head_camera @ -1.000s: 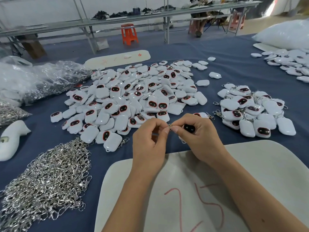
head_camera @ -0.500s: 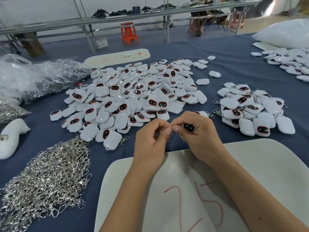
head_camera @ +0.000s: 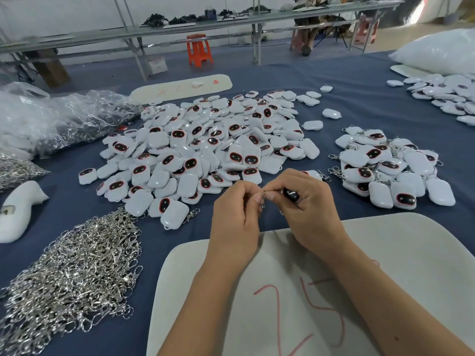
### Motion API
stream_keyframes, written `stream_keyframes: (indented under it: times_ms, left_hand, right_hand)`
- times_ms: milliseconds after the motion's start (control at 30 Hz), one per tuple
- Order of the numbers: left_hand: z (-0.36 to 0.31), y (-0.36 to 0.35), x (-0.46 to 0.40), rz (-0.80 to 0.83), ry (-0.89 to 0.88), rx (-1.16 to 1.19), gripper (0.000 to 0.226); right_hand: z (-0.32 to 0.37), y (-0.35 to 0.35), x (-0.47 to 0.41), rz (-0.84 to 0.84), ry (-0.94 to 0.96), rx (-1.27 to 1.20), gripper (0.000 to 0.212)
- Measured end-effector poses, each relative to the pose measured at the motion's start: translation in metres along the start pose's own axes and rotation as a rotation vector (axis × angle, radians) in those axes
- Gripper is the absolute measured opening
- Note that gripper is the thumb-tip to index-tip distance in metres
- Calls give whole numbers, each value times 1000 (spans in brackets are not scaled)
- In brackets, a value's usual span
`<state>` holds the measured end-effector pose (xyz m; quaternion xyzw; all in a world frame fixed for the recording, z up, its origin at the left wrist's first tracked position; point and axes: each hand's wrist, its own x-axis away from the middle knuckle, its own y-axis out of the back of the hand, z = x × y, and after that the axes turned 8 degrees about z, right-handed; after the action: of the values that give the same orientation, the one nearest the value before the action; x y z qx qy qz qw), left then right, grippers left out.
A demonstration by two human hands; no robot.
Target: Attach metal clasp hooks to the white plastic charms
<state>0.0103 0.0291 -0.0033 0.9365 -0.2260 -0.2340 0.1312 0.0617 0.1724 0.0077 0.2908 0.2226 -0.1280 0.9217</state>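
Note:
My right hand (head_camera: 305, 209) grips a white plastic charm (head_camera: 291, 195); only its dark glossy face shows between the fingers. My left hand (head_camera: 235, 214) pinches a small metal clasp hook (head_camera: 263, 199) against the charm's end, fingertips of both hands meeting. A big pile of loose white charms (head_camera: 205, 150) lies beyond my hands. To the right sits a smaller pile of charms with hooks on them (head_camera: 385, 170). A heap of silver clasp hooks (head_camera: 74, 278) lies at the near left.
A white foam board (head_camera: 385, 265) marked 25 in red lies under my forearms on the blue cloth table (head_camera: 359, 104). Clear plastic bags (head_camera: 51, 119) sit at far left, a white moulded piece (head_camera: 18, 209) near the left edge, more charms (head_camera: 444, 93) at far right.
Both hands stay together over the same spot; the fingers have shifted slightly while working the hook at the charm's end. The camera view has drifted a little.

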Motion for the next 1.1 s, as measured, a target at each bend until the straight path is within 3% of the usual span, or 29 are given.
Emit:
stream_keyframes:
  times_ms: [333, 633, 933, 1100]
  left_hand:
    - [-14, -18, 0, -199, 4, 129, 15]
    - [-14, -20, 0, -206, 18, 144, 15]
    - [-11, -10, -1, -215, -57, -134, 13]
    - [-9, -7, -2, -119, -74, -256, 18]
  right_hand:
    - [10, -19, 6, -241, -6, -72, 22]
    - [17, -25, 8, -250, -127, -346, 23]
    - [12, -27, 5, -175, -191, -348, 15]
    - [9, -14, 2, -305, -278, -474, 20]
